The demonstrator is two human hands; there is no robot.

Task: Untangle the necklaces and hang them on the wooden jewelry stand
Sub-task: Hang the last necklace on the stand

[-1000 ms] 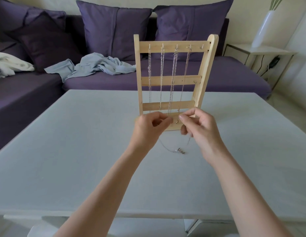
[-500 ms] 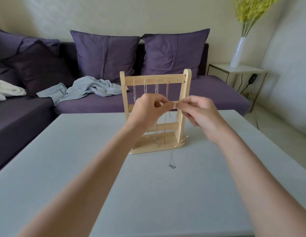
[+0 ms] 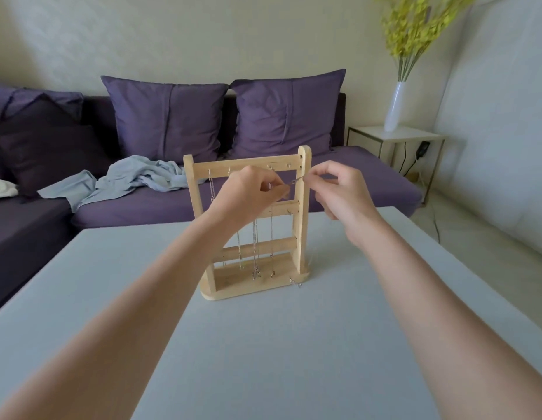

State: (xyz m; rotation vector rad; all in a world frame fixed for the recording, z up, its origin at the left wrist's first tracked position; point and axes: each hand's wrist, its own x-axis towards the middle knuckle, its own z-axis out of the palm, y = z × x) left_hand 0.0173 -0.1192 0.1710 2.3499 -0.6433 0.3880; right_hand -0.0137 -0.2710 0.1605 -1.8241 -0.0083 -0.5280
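A thin silver necklace (image 3: 294, 182) is stretched in a short span between the two hands, up in front of the top right part of the wooden jewelry stand (image 3: 304, 207), just under its top bar. The left hand (image 3: 248, 195) pinches one end between curled fingers; the right hand (image 3: 342, 192) pinches the other end between thumb and forefinger, the other fingers loosely bent. A small pendant (image 3: 295, 282) lies at the stand's base on the right; whether it belongs to the held chain cannot be told.

The stand sits upright on the pale worktop (image 3: 263, 359), with three cross bars between two posts. About four hanging chains (image 3: 255, 247) drop from the top bar toward the base, partly hidden by the left hand, so the count is uncertain.

Behind the worktop is a purple sofa (image 3: 354, 183) with two large cushions (image 3: 169, 119) against its back and a crumpled light blue cloth (image 3: 127, 183) on the seat. One white vase (image 3: 394, 107) of yellow flowers stands on a side table (image 3: 415, 134) to the right
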